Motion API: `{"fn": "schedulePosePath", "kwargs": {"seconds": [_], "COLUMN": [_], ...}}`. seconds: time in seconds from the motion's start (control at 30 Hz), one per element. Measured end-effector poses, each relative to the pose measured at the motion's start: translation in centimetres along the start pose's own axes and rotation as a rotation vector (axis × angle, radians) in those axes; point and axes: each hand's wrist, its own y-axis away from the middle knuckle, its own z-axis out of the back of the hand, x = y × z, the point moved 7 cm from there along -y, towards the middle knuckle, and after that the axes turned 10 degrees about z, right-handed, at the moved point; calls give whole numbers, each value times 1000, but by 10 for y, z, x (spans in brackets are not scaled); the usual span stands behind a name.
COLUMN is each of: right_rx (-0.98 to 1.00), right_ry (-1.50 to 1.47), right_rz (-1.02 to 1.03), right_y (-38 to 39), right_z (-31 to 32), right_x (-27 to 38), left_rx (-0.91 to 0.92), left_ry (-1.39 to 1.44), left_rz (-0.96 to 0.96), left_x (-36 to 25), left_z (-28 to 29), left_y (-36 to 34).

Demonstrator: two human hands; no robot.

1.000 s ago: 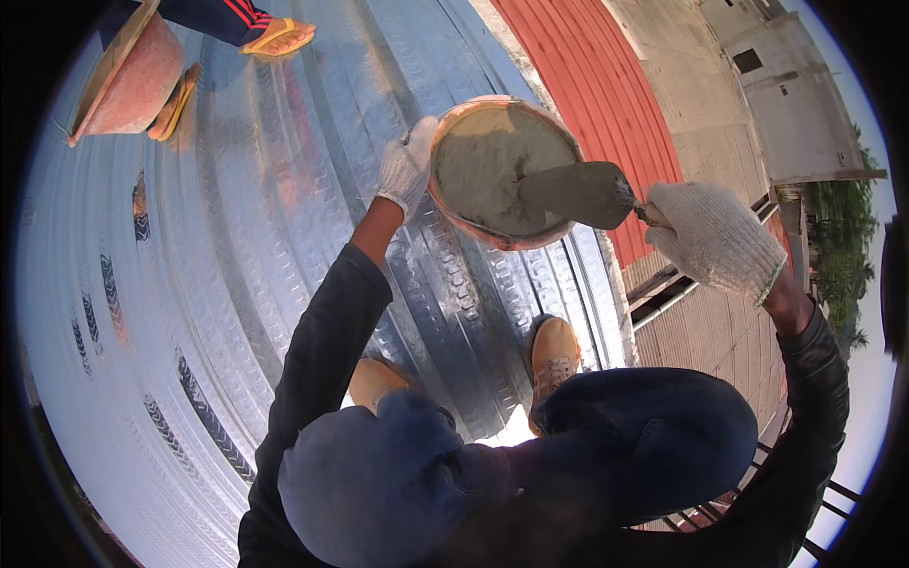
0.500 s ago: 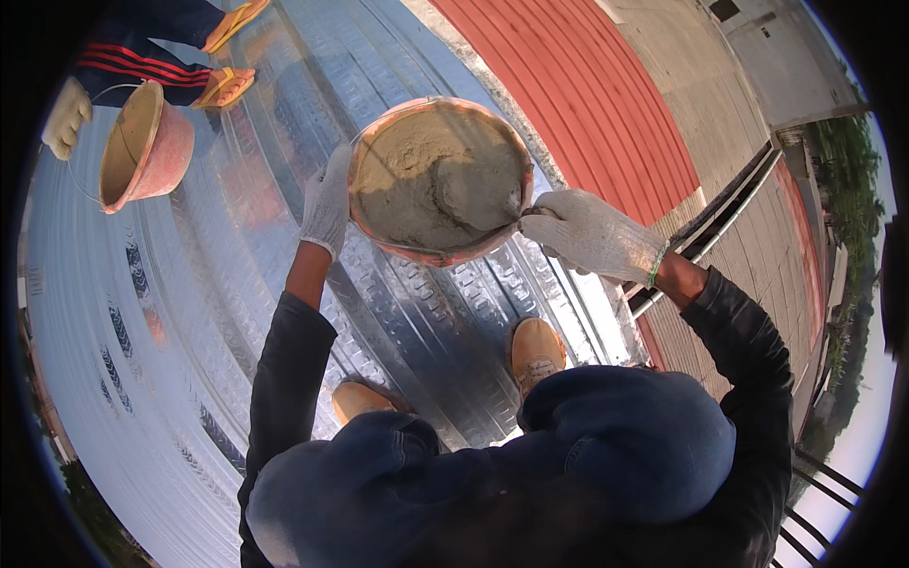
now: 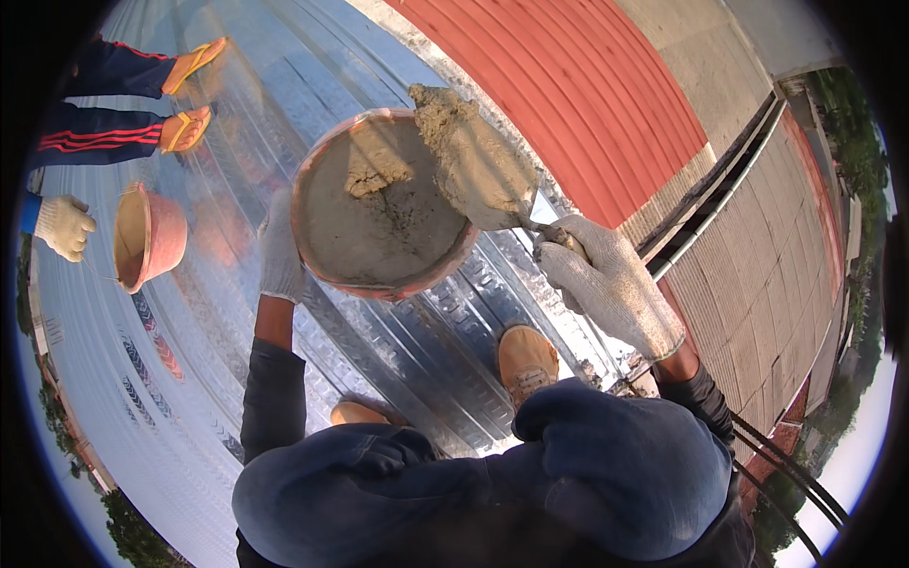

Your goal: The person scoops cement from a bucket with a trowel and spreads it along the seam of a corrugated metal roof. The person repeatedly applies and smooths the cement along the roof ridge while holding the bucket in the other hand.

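Note:
A round reddish bucket (image 3: 381, 292) with grey wet mortar (image 3: 365, 227) in it is in front of me. My left hand (image 3: 281, 248), in a white knit glove, grips the bucket's left rim; its fingers are partly hidden by the bucket wall. In my gloved right hand (image 3: 606, 279) is the handle of a trowel (image 3: 526, 220). A thick heap of mortar (image 3: 473, 156) covers the trowel's blade, which is over the bucket's right rim. Inside the bucket, a lighter lump stands up from the smoother mortar.
Shiny corrugated metal roofing (image 3: 407, 364) lies under my tan shoes (image 3: 528, 364). At left, another person's gloved hand (image 3: 64, 227) holds a second reddish bucket (image 3: 166, 237) by its wire handle; their sandalled feet (image 3: 187, 128) are behind it. Red roofing (image 3: 568, 104) and a gutter (image 3: 724, 222) run along the right.
My right hand has lifted the trowel out of the mortar, loaded, and moved right and nearer. The bucket and my left hand have shifted left in view. The other person's bucket appears lower.

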Motion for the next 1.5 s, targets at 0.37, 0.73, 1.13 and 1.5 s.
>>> {"fn": "schedulePosePath", "kwargs": {"seconds": [0.37, 0.73, 1.13, 1.5], "right_rx": [-273, -286, -33, 77], "right_ry": [491, 583, 682, 479], "right_rz": [112, 264, 234, 133], "right_y": [-131, -174, -284, -252], "right_z": [1, -7, 13, 9], "right_x": [-51, -75, -116, -143], "left_rx": [18, -33, -53, -22], "left_ry": [38, 14, 27, 59], "left_rz": [-26, -71, -49, -33], "left_x": [-6, -14, -5, -7], "left_z": [-6, -3, 5, -9], "left_y": [11, 20, 18, 23]}}
